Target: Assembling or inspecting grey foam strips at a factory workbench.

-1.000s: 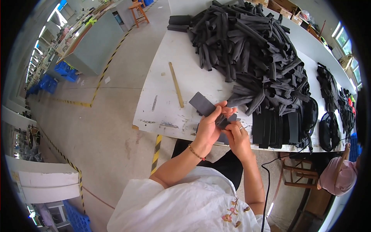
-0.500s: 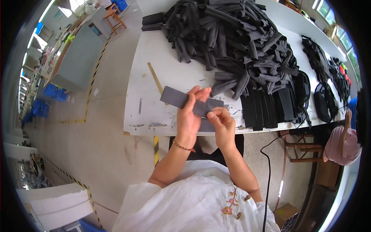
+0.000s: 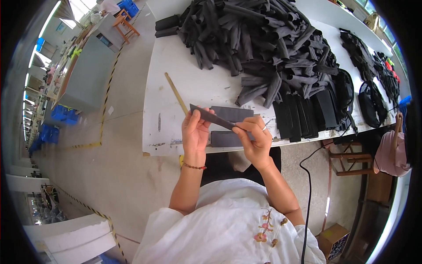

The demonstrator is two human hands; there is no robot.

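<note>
A dark grey fabric strip (image 3: 213, 118) is stretched between my two hands above the table's near edge, tilted with its left end higher. My left hand (image 3: 196, 131) pinches the left end between thumb and fingers. At the other end, my right hand (image 3: 255, 140), with a ring on one finger, grips the strip with thumb and fingertips. Beneath lie two flat grey pieces: one (image 3: 235, 114) just beyond the strip, another (image 3: 223, 139) near the table's front edge, partly behind my right hand. A thin yellowish ruler (image 3: 175, 91) rests left of them.
A large heap of dark fabric tubes (image 3: 246, 39) covers the back of the white table (image 3: 154, 105). Black flat panels (image 3: 294, 119) and a black mesh item (image 3: 344, 90) lie to the right. A black cable (image 3: 307, 176) hangs down; a person in pink (image 3: 391, 152) is at far right.
The strip has turned from lying flat across my left palm to being held by its ends, seen more edge-on. My left hand has moved left and closed its fingers on it.
</note>
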